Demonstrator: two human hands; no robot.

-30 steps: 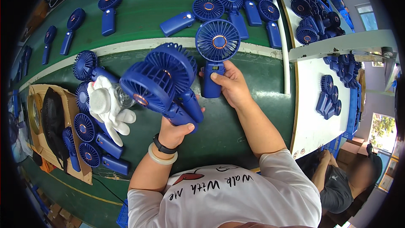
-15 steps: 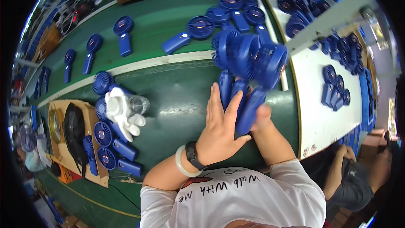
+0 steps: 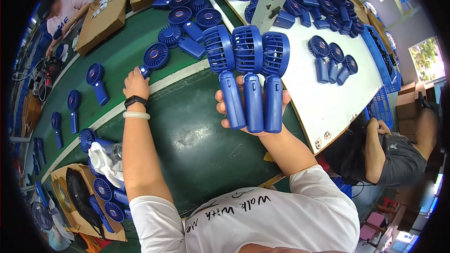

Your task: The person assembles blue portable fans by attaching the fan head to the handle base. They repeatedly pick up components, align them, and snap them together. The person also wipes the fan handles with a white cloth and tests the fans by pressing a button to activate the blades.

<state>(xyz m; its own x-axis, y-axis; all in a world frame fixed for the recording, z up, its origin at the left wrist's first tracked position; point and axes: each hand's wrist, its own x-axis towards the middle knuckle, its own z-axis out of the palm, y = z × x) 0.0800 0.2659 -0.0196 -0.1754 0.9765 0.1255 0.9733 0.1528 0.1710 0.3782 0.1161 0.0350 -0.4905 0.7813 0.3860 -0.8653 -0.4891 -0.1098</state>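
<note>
Three blue handheld fans stand side by side in my right hand, handles down and caged heads up, above the green table. Its fingers show on both sides of the handles; the palm is mostly hidden behind them. My left hand reaches out to the green conveyor belt. Its fingers close round the handle of another blue handheld fan lying there, so only the handle's end near the head shows. Several more blue fans lie in a cluster just beyond it.
A white table at the right bears three fans and a pile behind a metal post. White gloves and a cardboard tray lie at the left. One person is at far left, another sits at right.
My left hand has left the held fans and moved left and forward to a fan on the belt. The right hand still holds three fans, now steady and turned. The view has shifted.
</note>
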